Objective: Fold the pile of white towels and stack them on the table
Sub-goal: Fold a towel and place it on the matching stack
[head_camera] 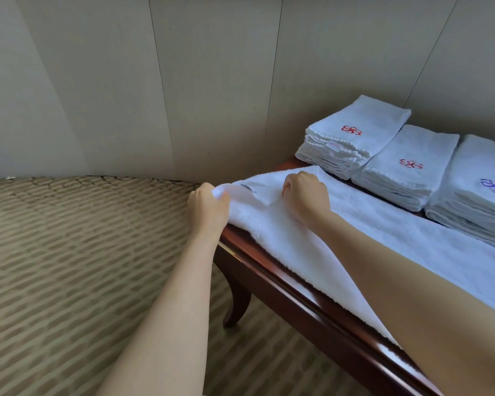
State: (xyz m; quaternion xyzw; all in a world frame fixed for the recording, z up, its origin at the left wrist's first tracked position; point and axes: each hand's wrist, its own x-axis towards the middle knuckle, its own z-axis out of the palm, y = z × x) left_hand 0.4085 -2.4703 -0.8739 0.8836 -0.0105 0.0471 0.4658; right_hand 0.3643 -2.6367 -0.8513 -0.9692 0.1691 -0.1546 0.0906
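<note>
Towel lies spread lengthwise along the desk, its near edge draped over the rim. Left hand pinches the far corner, fingers curled round the cloth; right hand, fingers curled, grips the same end further in, probably to square that edge for folding. Three folded stacks sit beyond, by the wall, leaving working room.

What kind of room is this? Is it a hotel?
Probably a hotel room: stacks of folded white towels with embroidered logos sit on a polished wooden table, over patterned carpet and panelled walls.
</note>
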